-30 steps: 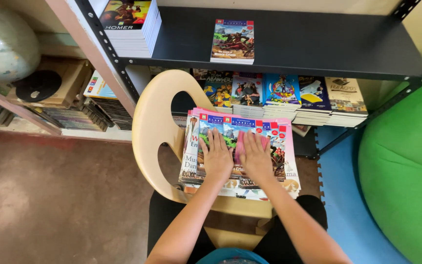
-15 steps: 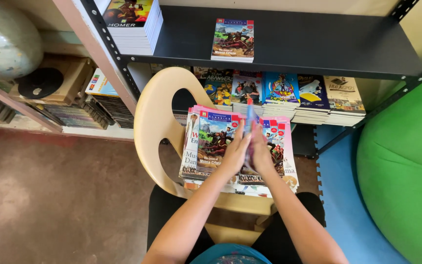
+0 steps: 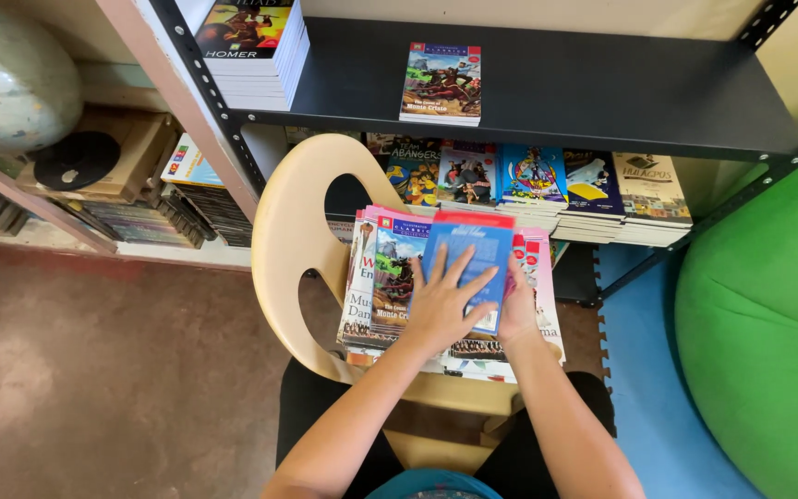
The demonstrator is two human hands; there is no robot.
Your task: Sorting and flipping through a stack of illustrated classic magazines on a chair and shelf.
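Observation:
Several stacks of paperback books [image 3: 390, 286] lie on the seat of a cream plastic chair [image 3: 293, 249] in front of me. Both hands hold one blue-backed book [image 3: 469, 254] tilted up from the stacks, its back cover toward me. My left hand [image 3: 445, 310] lies flat on that cover with fingers spread. My right hand [image 3: 517, 310] grips the book's right edge from underneath, partly hidden by it. On the black metal shelf [image 3: 602, 83] beyond the chair rests a single book [image 3: 442, 81] with a painted cover.
A tall stack of white-edged books [image 3: 256, 42] stands at the shelf's left end. A row of colourful books [image 3: 533, 180] fills the lower shelf. A green beanbag [image 3: 768, 323] is at the right, a globe [image 3: 6, 83] and records at the left.
My hands, flat on the stacks a second ago, have lifted one book from the pile and turned it so its blue back cover faces me.

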